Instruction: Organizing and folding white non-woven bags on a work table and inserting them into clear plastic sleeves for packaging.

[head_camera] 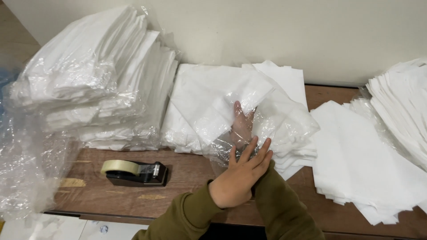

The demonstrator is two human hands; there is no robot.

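A clear plastic bag [284,118] lies in the middle of the wooden table [178,191], over a folded stack of white sheets [200,98]. My right hand [242,126] is inside the bag's mouth. It shows through the plastic with its fingers stretched toward the wall. My left hand [242,173] lies flat on the bag's open end, over my right wrist, with its fingers straight and slightly spread. Both arms wear olive sleeves.
A tall pile of bagged white sheets [89,75] stands at the left, with loose clear plastic [26,169] hanging off the table edge. A black tape dispenser [135,172] sits near the front. Loose white sheets [356,155] and another stack [402,102] fill the right.
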